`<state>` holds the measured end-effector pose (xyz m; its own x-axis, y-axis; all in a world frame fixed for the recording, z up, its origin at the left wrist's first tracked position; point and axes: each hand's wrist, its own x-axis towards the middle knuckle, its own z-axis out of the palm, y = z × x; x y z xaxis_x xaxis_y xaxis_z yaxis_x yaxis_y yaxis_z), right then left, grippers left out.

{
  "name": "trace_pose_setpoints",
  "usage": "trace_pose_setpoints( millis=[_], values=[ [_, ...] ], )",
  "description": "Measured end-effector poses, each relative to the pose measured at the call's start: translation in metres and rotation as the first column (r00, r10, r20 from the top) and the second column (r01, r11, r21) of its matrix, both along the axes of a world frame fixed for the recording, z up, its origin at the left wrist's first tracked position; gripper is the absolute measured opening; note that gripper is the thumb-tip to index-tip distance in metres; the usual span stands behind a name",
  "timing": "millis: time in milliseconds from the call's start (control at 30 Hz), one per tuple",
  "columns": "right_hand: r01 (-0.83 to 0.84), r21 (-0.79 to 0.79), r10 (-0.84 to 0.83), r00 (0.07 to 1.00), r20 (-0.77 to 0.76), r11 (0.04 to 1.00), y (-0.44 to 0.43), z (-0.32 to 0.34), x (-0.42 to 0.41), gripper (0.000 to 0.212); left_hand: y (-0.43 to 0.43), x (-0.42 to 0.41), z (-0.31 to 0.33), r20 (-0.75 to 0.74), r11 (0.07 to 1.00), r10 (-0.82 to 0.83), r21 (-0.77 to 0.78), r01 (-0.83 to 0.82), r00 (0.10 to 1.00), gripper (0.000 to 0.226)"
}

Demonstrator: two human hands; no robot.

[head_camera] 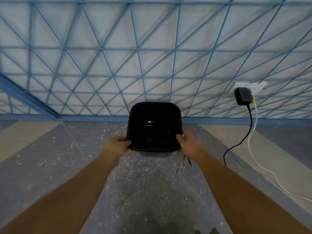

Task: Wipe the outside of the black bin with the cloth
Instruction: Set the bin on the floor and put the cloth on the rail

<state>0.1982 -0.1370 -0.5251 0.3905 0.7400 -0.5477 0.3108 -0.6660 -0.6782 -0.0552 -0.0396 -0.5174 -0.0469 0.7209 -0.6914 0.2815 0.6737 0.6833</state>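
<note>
The black bin (154,115) stands on the floor against the wall, seen from above with its dark glossy lid facing me. My left hand (118,144) grips the bin's near left corner, thumb over the rim. My right hand (187,142) presses on the near right corner with a grey cloth (183,160) bunched under its fingers. The cloth hangs down beside the bin's right side toward the floor. The bin's outer walls are mostly hidden from this angle.
A black power adapter (242,96) sits in a white wall socket (251,86) at the right. Its black cable (236,146) and a white cable (263,168) trail across the floor to the right of the bin. The wall (152,56) carries blue triangular lines.
</note>
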Motion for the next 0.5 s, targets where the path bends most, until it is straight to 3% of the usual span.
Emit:
trace_pose_setpoints(
  millis=[100,167,233,300,400,500],
  values=[
    [0.048,-0.037,-0.047,0.999,0.028,0.998,0.001,0.005,-0.004,0.039,-0.006,0.002,0.001,0.021,1.000,-0.008,-0.005,0.008,1.000,0.030],
    [0.101,-0.057,-0.094,0.987,0.127,0.993,0.001,0.016,-0.005,0.025,-0.010,0.004,0.010,-0.016,1.000,-0.021,-0.014,0.020,1.000,0.048],
    [0.089,-0.038,-0.075,0.958,0.278,0.995,0.002,0.036,-0.005,0.011,-0.011,0.008,0.030,-0.222,0.991,-0.126,0.019,0.133,0.967,0.072],
    [0.028,-0.002,-0.025,0.920,0.391,1.000,0.002,0.059,-0.005,0.014,-0.014,0.011,0.054,-0.401,0.956,-0.229,0.082,0.283,0.887,0.078],
    [0.006,0.059,-0.034,0.874,0.486,0.998,0.008,0.106,-0.003,0.020,-0.017,0.022,0.103,-0.424,0.911,-0.259,0.192,0.365,0.868,0.074],
    [0.135,0.150,-0.174,0.942,0.286,0.979,0.018,0.170,-0.006,0.018,-0.019,0.039,0.159,-0.317,0.891,-0.336,0.198,0.408,0.887,0.076]
  ],
)
